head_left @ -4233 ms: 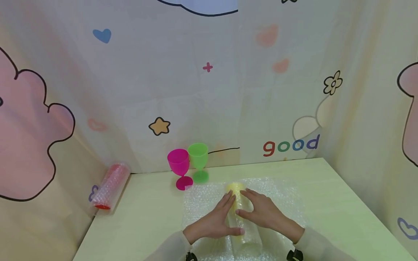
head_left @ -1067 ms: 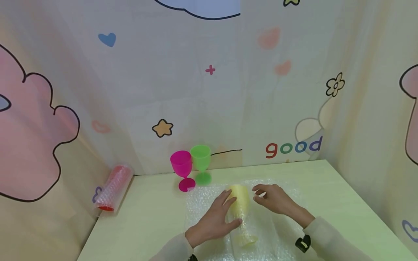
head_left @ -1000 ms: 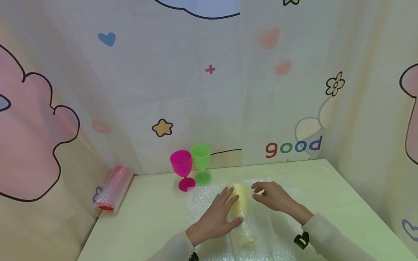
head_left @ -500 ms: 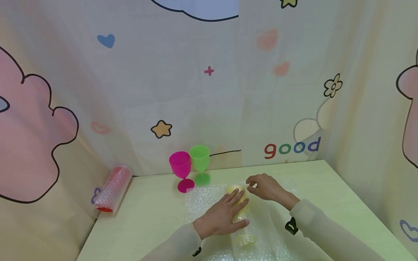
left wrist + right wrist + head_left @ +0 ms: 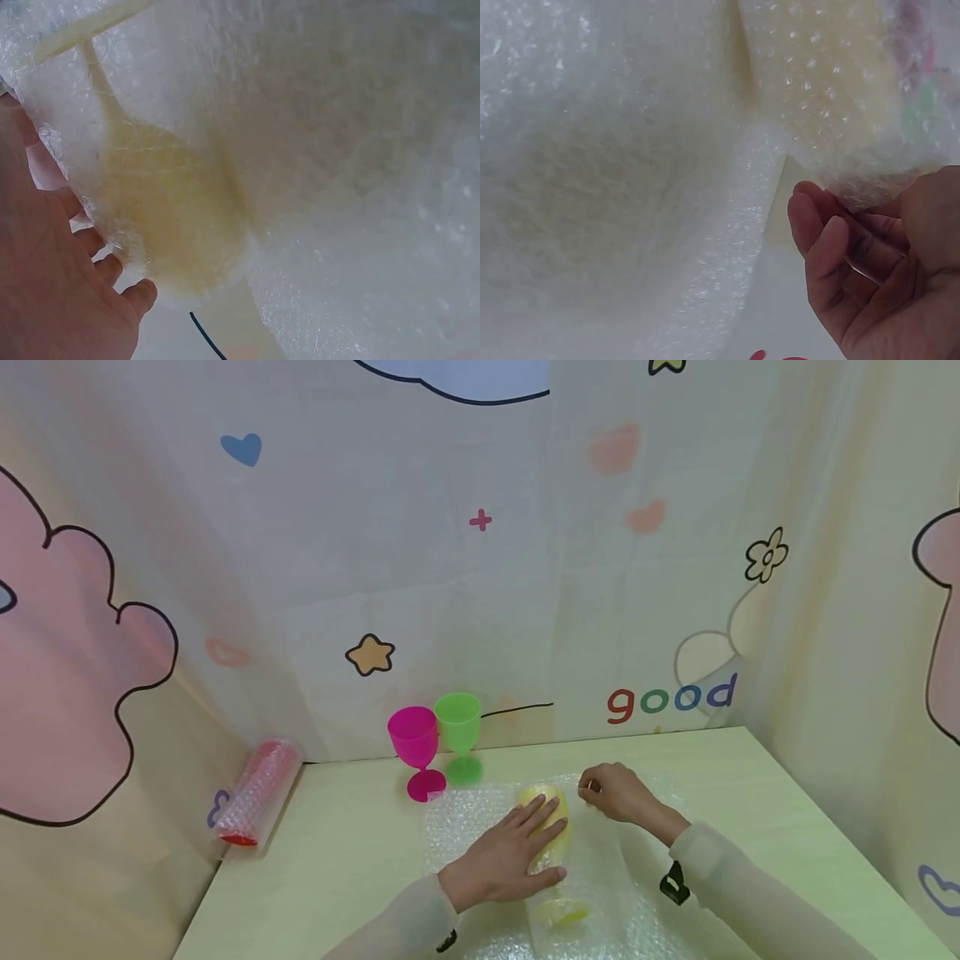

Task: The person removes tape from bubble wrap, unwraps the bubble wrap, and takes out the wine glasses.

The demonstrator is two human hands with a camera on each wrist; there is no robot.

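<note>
A yellow plastic goblet (image 5: 564, 912) lies on its side, its foot towards me, beneath bubble wrap (image 5: 468, 822). Through the film, the left wrist view shows the goblet's bowl (image 5: 172, 214), stem and foot. My left hand (image 5: 504, 857) rests across the wrapped bowl, fingers spread, covering much of it. Right of the bowl's rim, my right hand (image 5: 618, 793) pinches the far part of the wrap. In the right wrist view, gathered film (image 5: 870, 180) runs into that hand's curled fingers.
A pink goblet (image 5: 414, 739) and a green goblet (image 5: 458, 720) stand upright at the back of the pale table (image 5: 337, 877). A red item rolled in bubble wrap (image 5: 258, 793) lies at the left edge. Printed curtains (image 5: 420, 568) enclose the table.
Both hands were on the goblet at first. My right hand came away to the right and now pinches the wrap; my left hand slid rightward, further over the bowl.
</note>
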